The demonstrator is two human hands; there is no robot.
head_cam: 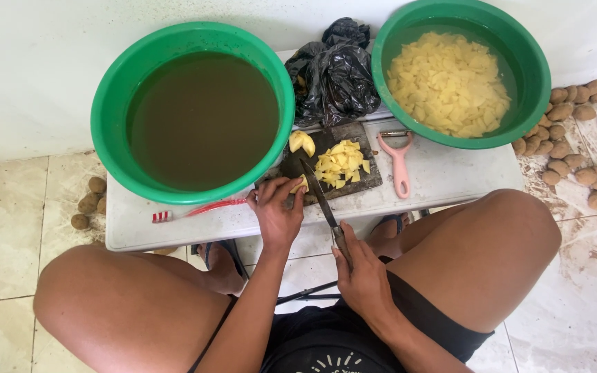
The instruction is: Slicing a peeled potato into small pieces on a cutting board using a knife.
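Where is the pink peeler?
The pink peeler lies on the white table, just right of the dark cutting board, below the green basin of cut potato pieces.

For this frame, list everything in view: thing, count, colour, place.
basin of murky water: one, green, left on the table
basin of cut potato in water: one, green, right on the table
plastic bag: one, black, between the basins
cutting board: one, dark, table centre
potato pieces: a pile plus a larger chunk, yellow, on the board
peeler: one, pink, right of the board
toothbrush: one, red and white, left of the board
unpeeled potatoes: many, brown, floor right; a few on the floor left
table: one, white, low
knife: one, dark blade, over the board
left hand: holds a potato piece at the board's edge
right hand: grips the knife handle
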